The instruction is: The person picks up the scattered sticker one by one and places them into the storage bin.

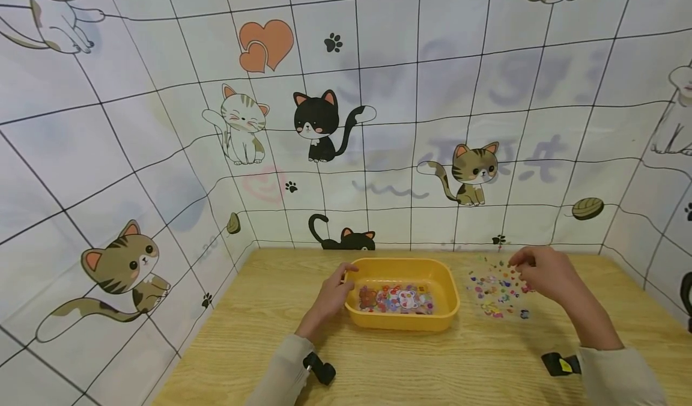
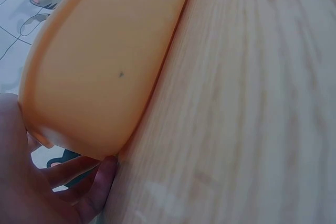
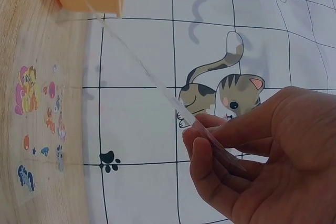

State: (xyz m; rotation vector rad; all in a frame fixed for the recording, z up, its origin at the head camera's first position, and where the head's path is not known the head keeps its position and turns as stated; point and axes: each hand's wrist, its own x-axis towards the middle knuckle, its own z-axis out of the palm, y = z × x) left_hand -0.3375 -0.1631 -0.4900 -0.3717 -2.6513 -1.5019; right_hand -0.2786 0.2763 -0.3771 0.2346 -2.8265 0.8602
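A yellow plastic basin (image 1: pixel 400 322) stands on the table, holding colourful sticker sheets (image 1: pixel 397 299) with a brown bear and a white animal on them. My left hand (image 1: pixel 333 290) grips the basin's left end, one finger over its rim; the left wrist view has the fingers and thumb against that end wall. To the right of the basin my right hand (image 1: pixel 547 272) is raised and pinches a thin clear sheet (image 3: pixel 149 74) between thumb and fingers. That sheet appears nearly edge-on in the right wrist view. Below it a clear sticker sheet (image 3: pixel 39 124) with small ponies lies on the table.
A light wood-grain table (image 1: pixel 259 334) carries everything. White wall covering (image 1: pixel 389 148) with printed cats and grid lines rises behind the table and along its sides. Black devices are strapped at both wrists, over light sleeves.
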